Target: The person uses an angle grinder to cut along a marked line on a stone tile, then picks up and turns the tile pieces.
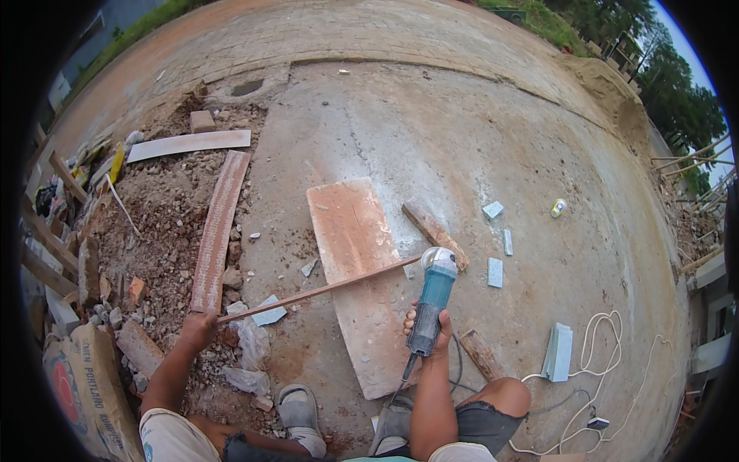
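My right hand (427, 327) is wrapped round the body of a teal and black angle grinder (437, 292). The grinder's round metal head points away from me, and its dark cord hangs down past my wrist. My left hand (200, 329) is closed at the near end of a long, thin reddish-brown strip (331, 287). That strip slants up to the right over a dusty, reddish flat slab (350, 223), and its far end meets the grinder head. Whether they touch I cannot tell. A wider ribbed reddish strip (219, 231) lies beyond my left fist.
Beyond the slab lies a wood block (435, 233); another wood piece (483, 354) lies near my knee. Pale blue tile pieces (495, 272) and a tile stack (557, 353) sit right, beside white cable (616, 350). Rubble (162, 254) and a paper sack (88, 385) occupy the left.
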Motion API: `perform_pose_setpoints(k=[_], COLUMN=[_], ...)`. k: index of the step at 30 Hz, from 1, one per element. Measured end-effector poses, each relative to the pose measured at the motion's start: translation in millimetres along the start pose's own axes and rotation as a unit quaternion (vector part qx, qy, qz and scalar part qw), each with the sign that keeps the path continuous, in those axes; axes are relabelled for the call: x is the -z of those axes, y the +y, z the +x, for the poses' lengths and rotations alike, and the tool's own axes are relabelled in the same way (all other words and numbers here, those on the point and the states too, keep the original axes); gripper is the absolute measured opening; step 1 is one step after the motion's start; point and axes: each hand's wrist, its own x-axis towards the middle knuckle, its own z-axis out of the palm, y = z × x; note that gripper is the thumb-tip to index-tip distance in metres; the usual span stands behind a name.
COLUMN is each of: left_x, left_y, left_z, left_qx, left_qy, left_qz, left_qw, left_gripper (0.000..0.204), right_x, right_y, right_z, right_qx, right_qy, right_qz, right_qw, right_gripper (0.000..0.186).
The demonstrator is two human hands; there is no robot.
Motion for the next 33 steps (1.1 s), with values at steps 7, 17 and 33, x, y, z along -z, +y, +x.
perform_pose_setpoints(k=[7,17,33], left_x=[-12,0,-5], left_y=[-8,1,-2], left_z=[-5,0,-3], left_qx=[0.011,0.005,-0.001], left_qy=[-0.010,0.000,-0.004], left_qz=[0.020,0.003,0.015], left_qw=[1.000,1.000,1.000], left_gripper=[0.008,0.012,0.012], right_x=[-2,2,6], right_y=[0,10,-1], right_z=[-2,1,0], right_qx=[0.016,-0.012,0.020], right_qy=[0.002,-0.007,-0.013], right_qz=[0.001,0.010,0.019], right_qw=[1.000,1.000,1.000], right_gripper=[0.084,0.082,0.086])
